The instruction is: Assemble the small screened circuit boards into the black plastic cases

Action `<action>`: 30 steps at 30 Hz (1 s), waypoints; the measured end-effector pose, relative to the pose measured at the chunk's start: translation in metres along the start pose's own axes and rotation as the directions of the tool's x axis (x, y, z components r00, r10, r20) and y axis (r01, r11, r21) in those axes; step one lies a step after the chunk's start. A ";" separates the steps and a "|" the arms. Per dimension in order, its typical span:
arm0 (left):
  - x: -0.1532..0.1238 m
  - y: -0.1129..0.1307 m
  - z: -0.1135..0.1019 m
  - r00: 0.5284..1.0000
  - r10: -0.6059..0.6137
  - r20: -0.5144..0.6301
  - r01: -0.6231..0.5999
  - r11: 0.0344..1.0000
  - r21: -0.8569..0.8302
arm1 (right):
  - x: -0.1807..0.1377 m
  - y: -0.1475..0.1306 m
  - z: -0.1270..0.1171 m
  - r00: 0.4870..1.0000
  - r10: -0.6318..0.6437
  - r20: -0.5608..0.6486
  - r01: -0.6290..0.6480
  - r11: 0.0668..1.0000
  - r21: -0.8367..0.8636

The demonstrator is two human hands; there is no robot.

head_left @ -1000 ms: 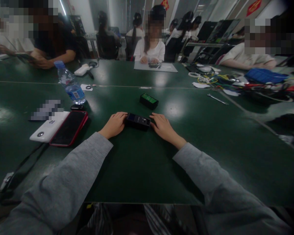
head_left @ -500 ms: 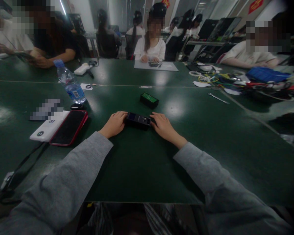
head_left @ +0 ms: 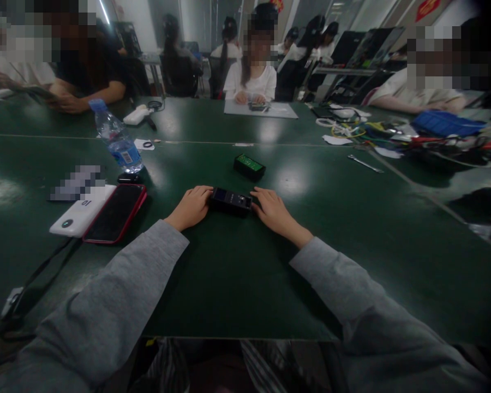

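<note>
A small black device [head_left: 231,200] with a dark screen lies flat on the green table [head_left: 237,273] in front of me. My left hand [head_left: 192,207] rests at its left end, fingers curled against it. My right hand [head_left: 272,210] rests at its right end, fingertips touching its edge. Both hands hold the device between them on the tabletop. A second small black box with a green top [head_left: 249,166] sits just beyond it, untouched.
To the left lie a red-cased phone [head_left: 115,213], a white power bank [head_left: 79,218] and a water bottle [head_left: 117,140]. A wrench [head_left: 364,164] and a heap of cables and parts [head_left: 413,136] are at the right. Several people sit around the far side.
</note>
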State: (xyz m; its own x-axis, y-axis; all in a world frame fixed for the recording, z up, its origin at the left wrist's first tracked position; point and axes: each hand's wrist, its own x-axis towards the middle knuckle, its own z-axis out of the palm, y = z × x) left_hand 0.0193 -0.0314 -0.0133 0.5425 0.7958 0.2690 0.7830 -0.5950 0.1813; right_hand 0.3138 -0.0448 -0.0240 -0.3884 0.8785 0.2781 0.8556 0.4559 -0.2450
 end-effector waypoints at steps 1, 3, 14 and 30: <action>0.000 0.000 -0.001 1.000 0.000 0.002 0.000 1.000 0.002 | 0.000 0.001 0.001 1.000 -0.003 0.000 0.003 1.000 -0.003; 0.000 0.001 -0.001 1.000 -0.001 0.006 0.001 1.000 0.009 | 0.000 0.002 0.002 1.000 -0.008 -0.006 0.008 1.000 -0.005; 0.000 -0.001 0.001 1.000 0.000 0.002 0.000 1.000 0.006 | 0.000 0.001 0.001 1.000 -0.004 -0.007 0.004 1.000 -0.010; 0.000 -0.001 0.000 1.000 -0.002 0.011 0.003 1.000 -0.010 | 0.000 0.003 0.002 1.000 -0.005 -0.003 0.005 1.000 0.012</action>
State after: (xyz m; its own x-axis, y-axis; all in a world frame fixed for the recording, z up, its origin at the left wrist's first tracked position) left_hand 0.0184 -0.0307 -0.0136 0.5439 0.7985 0.2582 0.7814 -0.5940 0.1910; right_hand 0.3154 -0.0436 -0.0269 -0.3912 0.8759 0.2823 0.8498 0.4615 -0.2545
